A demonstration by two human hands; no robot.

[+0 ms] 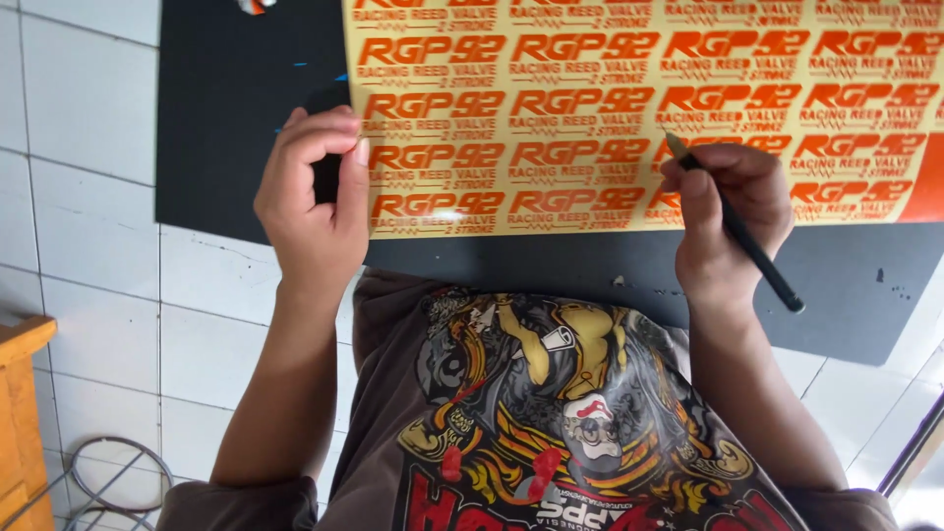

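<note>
A yellow sticker sheet point(629, 108) printed with rows of orange lettering lies on a black cutting mat point(236, 118). My left hand point(313, 202) rests curled on the sheet's left edge, thumb and fingers pinched together; what is between them, if anything, I cannot make out. My right hand point(730, 211) grips a thin black craft knife point(737, 231) like a pen, its tip touching the sheet in the lower right rows. A solid orange strip point(919, 187) remains at the sheet's right edge.
The mat lies on a white tiled floor point(88, 246). A wooden piece of furniture point(22, 423) and a wire rack point(108, 487) stand at lower left. My printed brown shirt point(551, 413) fills the lower middle.
</note>
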